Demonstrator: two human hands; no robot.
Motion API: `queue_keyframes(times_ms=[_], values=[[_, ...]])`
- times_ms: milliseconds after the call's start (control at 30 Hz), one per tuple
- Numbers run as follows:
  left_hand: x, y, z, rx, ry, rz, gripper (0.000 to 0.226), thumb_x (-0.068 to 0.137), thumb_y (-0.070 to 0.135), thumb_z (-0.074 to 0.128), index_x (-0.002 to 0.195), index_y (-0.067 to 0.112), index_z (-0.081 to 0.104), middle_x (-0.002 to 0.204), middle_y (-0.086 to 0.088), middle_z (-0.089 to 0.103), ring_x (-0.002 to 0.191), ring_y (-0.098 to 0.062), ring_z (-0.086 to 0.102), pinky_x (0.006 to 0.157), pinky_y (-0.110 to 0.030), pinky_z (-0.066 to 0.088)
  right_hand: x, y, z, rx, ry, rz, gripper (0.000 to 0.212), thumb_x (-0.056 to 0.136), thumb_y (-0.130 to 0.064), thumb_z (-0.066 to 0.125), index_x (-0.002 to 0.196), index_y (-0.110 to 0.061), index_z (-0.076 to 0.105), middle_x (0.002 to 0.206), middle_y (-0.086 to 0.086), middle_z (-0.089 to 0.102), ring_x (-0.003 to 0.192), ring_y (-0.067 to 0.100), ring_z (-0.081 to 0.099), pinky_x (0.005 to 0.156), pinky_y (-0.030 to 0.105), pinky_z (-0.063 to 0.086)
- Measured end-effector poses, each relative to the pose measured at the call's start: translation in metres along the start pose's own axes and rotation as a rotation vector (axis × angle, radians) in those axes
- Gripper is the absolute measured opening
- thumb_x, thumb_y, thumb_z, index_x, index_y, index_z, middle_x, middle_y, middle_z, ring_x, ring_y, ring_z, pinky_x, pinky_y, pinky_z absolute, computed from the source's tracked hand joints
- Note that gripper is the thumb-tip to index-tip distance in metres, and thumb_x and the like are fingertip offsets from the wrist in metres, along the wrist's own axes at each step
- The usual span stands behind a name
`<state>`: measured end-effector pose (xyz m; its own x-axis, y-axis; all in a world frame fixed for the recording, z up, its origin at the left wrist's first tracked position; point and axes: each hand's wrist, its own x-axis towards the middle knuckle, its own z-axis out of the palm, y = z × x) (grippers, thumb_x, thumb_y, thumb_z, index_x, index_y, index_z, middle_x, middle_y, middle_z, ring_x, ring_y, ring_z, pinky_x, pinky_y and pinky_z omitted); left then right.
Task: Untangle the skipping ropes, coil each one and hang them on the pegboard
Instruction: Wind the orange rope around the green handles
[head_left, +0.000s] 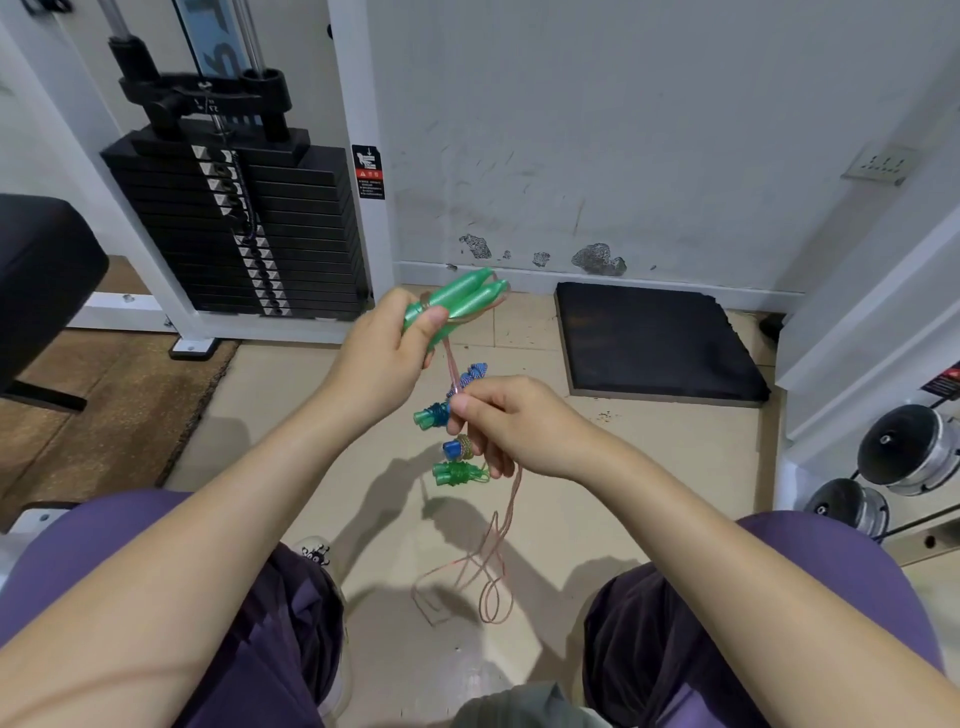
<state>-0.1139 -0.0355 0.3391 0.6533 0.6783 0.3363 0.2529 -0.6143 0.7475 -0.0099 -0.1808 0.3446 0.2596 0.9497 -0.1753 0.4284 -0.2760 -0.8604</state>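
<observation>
My left hand (387, 353) grips two green rope handles (462, 299) held side by side, tips pointing up and away. A thin pink rope (496, 540) runs from them down through my right hand (511, 426), which pinches the cord. Its loops hang to the floor between my knees. In the same right hand sit several other handles, teal (434, 415), blue (454, 449) and green (460, 474), and a blue braided rope end (474, 373) sticks out above the fingers. No pegboard is in view.
A black weight stack (239, 228) in a white frame stands at the back left, beside a black bench pad (44, 270). A black foam mat (654, 343) lies by the wall. Dumbbells (904, 457) rest on a rack at the right.
</observation>
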Motion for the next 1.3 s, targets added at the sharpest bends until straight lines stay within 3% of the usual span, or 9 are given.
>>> queue_keyframes(times_ms=[100,267,367,567,767,967,1100,1200,1300], values=[[0.006,-0.005,-0.005,0.128,-0.088,-0.091,0.027,0.103,0.032,0.049,0.090,0.009,0.052,0.065,0.001,0.060,0.066,-0.023,0.055,0.062,-0.034,0.035,-0.002,-0.003,-0.009,-0.260,0.115,-0.157,0.029,0.097,-0.029,0.058,0.078,-0.008,0.066,0.059,-0.004,0.047,0.053,0.007,0.041,0.055,0.027,0.034],[-0.007,0.003,0.001,-0.006,-0.627,-0.168,0.021,0.104,0.032,0.047,0.096,0.012,0.052,0.069,-0.002,0.057,0.052,-0.014,0.046,0.051,-0.026,0.038,-0.004,-0.003,-0.039,-0.237,0.327,-0.275,0.010,0.090,-0.018,0.068,0.082,-0.013,0.073,0.075,0.000,0.059,0.068,0.005,0.049,0.063,0.019,0.036],[-0.016,0.014,0.005,-0.117,-0.770,-0.137,0.022,0.104,0.030,0.046,0.096,0.010,0.050,0.071,-0.002,0.055,0.052,-0.013,0.043,0.049,-0.021,0.036,-0.002,0.004,-0.043,-0.192,0.340,-0.248,0.011,0.090,-0.017,0.068,0.081,-0.011,0.071,0.081,0.006,0.060,0.073,0.009,0.051,0.067,0.019,0.038],[-0.019,0.022,0.006,-0.127,-0.738,-0.036,0.020,0.104,0.030,0.047,0.103,0.010,0.051,0.090,-0.017,0.065,0.067,-0.017,0.053,0.060,-0.029,0.041,0.003,0.012,-0.035,-0.111,0.333,-0.172,0.031,0.098,-0.023,0.057,0.067,-0.028,0.055,0.060,-0.009,0.050,0.057,0.001,0.043,0.055,0.018,0.033],[-0.022,0.027,0.008,-0.312,-0.767,-0.100,0.016,0.106,0.027,0.042,0.102,0.012,0.048,0.079,-0.009,0.062,0.055,-0.023,0.055,0.047,-0.026,0.039,0.004,0.014,-0.031,-0.172,0.466,-0.194,0.027,0.095,-0.028,0.060,0.070,-0.020,0.060,0.060,-0.003,0.053,0.059,0.009,0.045,0.058,0.033,0.039],[-0.024,0.031,0.011,-0.326,-0.680,-0.138,0.021,0.104,0.036,0.042,0.097,0.017,0.046,0.058,0.019,0.056,0.045,0.003,0.047,0.044,-0.011,0.033,0.003,0.010,-0.030,-0.152,0.551,-0.212,0.023,0.094,-0.025,0.062,0.075,-0.012,0.065,0.067,0.004,0.062,0.062,0.007,0.049,0.058,0.020,0.037],[-0.026,0.031,0.013,-0.333,-0.621,-0.114,0.023,0.105,0.029,0.044,0.101,0.007,0.048,0.063,0.014,0.056,0.044,0.006,0.050,0.044,-0.007,0.033,0.005,0.010,-0.032,-0.017,0.468,-0.163,0.011,0.093,-0.023,0.064,0.085,-0.015,0.063,0.067,0.019,0.058,0.058,0.019,0.047,0.056,0.028,0.039],[-0.025,0.029,0.012,-0.328,-0.631,-0.073,0.018,0.105,0.026,0.044,0.093,0.012,0.045,0.058,0.020,0.059,0.043,0.006,0.050,0.044,-0.006,0.033,0.007,0.011,-0.037,0.122,0.415,-0.156,0.017,0.091,-0.019,0.066,0.084,-0.015,0.052,0.066,0.005,0.049,0.060,0.013,0.044,0.056,0.026,0.038],[-0.024,0.026,0.011,-0.355,-0.636,-0.045,0.018,0.105,0.024,0.043,0.093,0.011,0.044,0.056,0.021,0.058,0.043,0.004,0.048,0.044,-0.008,0.032,0.009,0.014,-0.042,0.136,0.333,-0.103,0.021,0.093,-0.024,0.066,0.080,-0.009,0.058,0.069,0.001,0.054,0.062,0.012,0.050,0.057,0.025,0.039]])
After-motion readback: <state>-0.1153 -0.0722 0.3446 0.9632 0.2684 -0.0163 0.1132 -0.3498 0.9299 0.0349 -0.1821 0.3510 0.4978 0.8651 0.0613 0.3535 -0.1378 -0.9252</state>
